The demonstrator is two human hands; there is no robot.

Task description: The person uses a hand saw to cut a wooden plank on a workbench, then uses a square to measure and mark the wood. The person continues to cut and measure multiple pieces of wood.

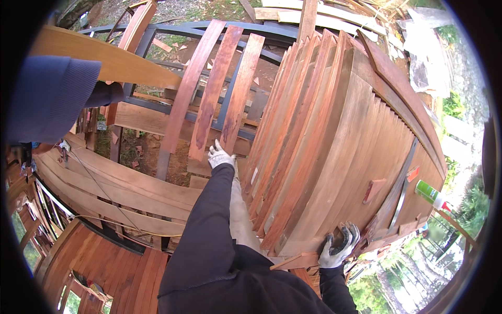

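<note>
My left hand (221, 156), in a pale work glove, reaches forward with its fingers spread. It touches the near end of a reddish board (241, 94), the rightmost of three narrow boards lying side by side across a dark metal frame. The middle board (215, 94) has darker blotches; the left one (193, 86) is plainer. My right hand (339, 247), in a white glove with dark patches, rests at the near edge of a large stack of brown boards (361, 141). Its fingers are loosely curved and apart, with nothing visible in them.
At the left, a person's navy sleeve (52, 99) is beside a long yellowish plank (104, 56). On the stack lie a small reddish block (374, 190), dark strips (401, 183) and a green-and-white can (430, 193). Curved boards (130, 191) and slatted decking (115, 267) lie at lower left.
</note>
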